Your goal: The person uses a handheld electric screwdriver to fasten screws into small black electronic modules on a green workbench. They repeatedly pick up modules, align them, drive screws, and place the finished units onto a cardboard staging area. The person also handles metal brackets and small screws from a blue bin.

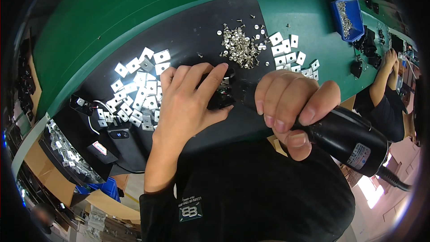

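Observation:
My left hand (181,101) is closed round a small black plastic part (219,99), thumb on the near side and fingers over the far side. My fingers hide much of that part. Wrapped in my right hand (291,103) is a black corded electric screwdriver (347,139), its front end aimed left at the part. Whether the bit touches the part I cannot tell. Beyond both hands lies a heap of silver screws (242,47). Square metal plates with centre holes (139,92) are piled left of my left hand, and more plates (286,54) lie beyond my right hand.
A black mat (192,22) covers part of the green table (304,13). A blue bin (357,20) of screws stands far right, near black parts (368,47). At left are a black power bank (121,140) with a cable and a black tray (92,170) of metal pieces. Another person's arm (380,78) rests at right.

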Motion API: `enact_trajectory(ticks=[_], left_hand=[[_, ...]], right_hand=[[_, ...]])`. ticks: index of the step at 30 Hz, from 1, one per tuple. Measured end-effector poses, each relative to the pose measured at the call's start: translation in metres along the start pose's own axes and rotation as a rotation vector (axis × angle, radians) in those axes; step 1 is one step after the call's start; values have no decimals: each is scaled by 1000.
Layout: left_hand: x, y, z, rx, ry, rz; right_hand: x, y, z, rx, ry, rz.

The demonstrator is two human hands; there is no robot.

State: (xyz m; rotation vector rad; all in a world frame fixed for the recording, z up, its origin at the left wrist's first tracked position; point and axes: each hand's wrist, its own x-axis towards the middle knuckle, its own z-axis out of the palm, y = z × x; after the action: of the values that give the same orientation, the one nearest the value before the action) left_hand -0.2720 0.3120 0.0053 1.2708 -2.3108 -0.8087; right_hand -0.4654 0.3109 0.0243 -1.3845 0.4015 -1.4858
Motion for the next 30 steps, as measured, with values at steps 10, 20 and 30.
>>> enact_trajectory(ticks=[10, 20, 30], left_hand=[[-8, -5, 3, -33, 32, 20], [-45, 17, -29, 51, 56, -99], [-67, -36, -87, 291, 305, -387]], right_hand=[[0, 3, 5, 114, -42, -64], [29, -15, 16, 361, 286, -28], [26, 52, 15, 121, 401, 14]])
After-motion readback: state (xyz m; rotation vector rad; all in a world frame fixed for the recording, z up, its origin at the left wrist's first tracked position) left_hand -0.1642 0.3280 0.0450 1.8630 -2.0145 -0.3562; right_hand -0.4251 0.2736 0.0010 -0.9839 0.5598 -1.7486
